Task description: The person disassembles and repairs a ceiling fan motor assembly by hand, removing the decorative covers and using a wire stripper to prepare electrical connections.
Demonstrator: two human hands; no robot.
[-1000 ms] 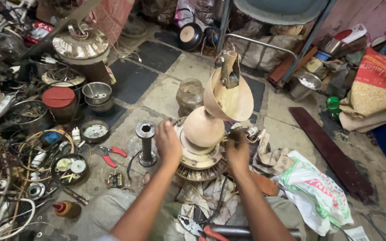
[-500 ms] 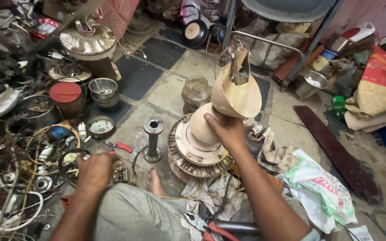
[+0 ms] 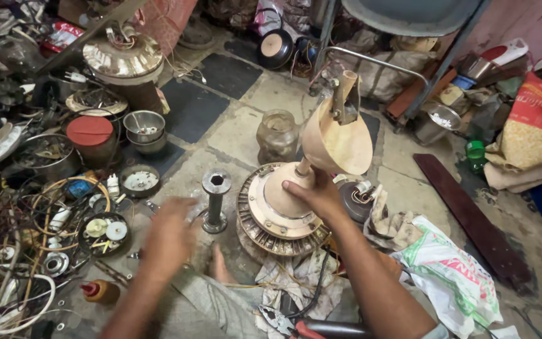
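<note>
At the far left lies a heap of wires and loose parts [image 3: 26, 238], with a red-lidded tin [image 3: 90, 135] and a small steel bowl [image 3: 143, 126] behind it and a round dish of small parts [image 3: 103, 233] nearer the person. The left hand [image 3: 169, 235] hovers blurred above the floor, close to that dish and just left of a short metal post [image 3: 215, 199] that stands upright on the tiles; whether its fingers are apart or together, I cannot tell, and it seems to hold nothing. Beyond the post a glass jar [image 3: 276, 135] sits on the floor. The fan motor [image 3: 278, 207], a ribbed round disc with a cream dome, rests on rags in the middle of the floor in front of the person, its rod and cream cup [image 3: 338, 135] tilted up to the right. The right hand [image 3: 318, 194] lies on the dome, fingers curled together around the rod's base. Red-handled pliers [image 3: 293, 325] lie at the bottom edge, and a printed plastic bag [image 3: 450, 276] and a dark wooden plank [image 3: 468, 220] lie to the right.
</note>
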